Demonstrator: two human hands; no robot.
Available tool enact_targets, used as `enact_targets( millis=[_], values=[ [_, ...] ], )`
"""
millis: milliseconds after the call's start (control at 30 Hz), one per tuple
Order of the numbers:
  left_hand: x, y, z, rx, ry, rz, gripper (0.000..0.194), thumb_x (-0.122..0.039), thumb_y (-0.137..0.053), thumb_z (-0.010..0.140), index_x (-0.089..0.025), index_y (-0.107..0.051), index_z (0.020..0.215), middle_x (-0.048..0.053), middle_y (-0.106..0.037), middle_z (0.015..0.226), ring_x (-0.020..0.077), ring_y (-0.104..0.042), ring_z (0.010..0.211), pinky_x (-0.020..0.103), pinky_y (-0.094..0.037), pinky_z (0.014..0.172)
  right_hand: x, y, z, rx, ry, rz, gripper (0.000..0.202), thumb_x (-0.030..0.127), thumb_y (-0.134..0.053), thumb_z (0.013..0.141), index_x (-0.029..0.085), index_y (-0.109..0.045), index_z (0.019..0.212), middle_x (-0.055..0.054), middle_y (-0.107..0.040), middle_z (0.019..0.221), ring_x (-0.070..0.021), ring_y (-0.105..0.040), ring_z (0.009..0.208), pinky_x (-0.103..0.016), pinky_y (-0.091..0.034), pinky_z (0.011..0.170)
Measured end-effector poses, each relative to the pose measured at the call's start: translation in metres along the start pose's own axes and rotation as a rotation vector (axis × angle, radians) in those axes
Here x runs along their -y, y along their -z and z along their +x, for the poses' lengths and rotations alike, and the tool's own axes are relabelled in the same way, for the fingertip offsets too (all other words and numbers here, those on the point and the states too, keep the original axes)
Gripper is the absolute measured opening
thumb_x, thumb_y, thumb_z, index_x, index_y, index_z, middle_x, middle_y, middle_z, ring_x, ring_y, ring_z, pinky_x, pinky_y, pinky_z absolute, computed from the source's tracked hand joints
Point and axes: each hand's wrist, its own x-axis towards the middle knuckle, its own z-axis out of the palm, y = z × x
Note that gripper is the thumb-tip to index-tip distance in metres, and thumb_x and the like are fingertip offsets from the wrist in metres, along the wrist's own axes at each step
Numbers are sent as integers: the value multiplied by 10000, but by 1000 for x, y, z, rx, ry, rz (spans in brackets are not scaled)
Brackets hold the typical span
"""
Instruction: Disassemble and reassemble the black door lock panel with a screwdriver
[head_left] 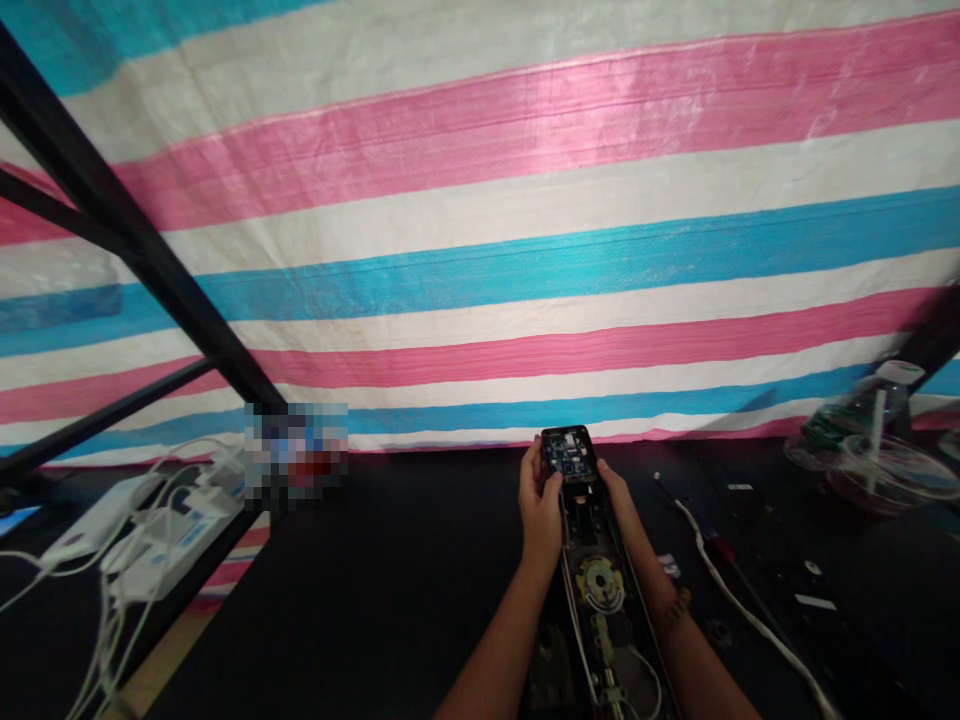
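Bare circuit board, thumbs close by

The uncovered device (622, 600) runs lengthwise between the person's forearms (495, 635), above the desk (360, 590). The left hand (540, 505) has its fingers clamped on the device's left edge at the far end, thumb by the circuit board (571, 458); the right hand (619, 495) has its own clamped on the opposite edge. A thumb pressing inward could, I'd say, scuff or unseat that exposed board. At the device's near end, a thin wire loop (655, 672) might snag on an arm. If either grip slipped, the device could knock the desk; whether it's propped there, I can't tell
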Motion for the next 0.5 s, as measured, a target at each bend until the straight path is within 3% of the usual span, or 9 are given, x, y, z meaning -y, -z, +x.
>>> enact_targets(
  millis=[200,367,500],
  values=[
    [1,0,-1,11,32,-23,504,-290,-610,803,-236,-532,1299,105,-587,1421,250,-542,1337,394,-434,1106,2,0,2,37,-75,10,577,722,-764,595,169,-742,757,-72,-768,740,-326,-730,835,-398,-573,736],
    [1,0,-3,51,162,-93,551,-334,-606,841,-235,-435,1355,120,-665,1282,243,-684,1098,381,-543,912,4,-3,1,63,-112,28,578,724,-768,582,172,-745,754,-81,-769,738,-344,-731,872,-417,-573,763],
    [3,-1,-4,54,91,24,486,-346,-572,883,-237,-460,1344,116,-683,1241,243,-692,1080,385,-550,892,5,-6,0,48,-97,53,570,704,-782,582,165,-749,764,-84,-774,759,-334,-732,863,-402,-571,764]
  ],
)
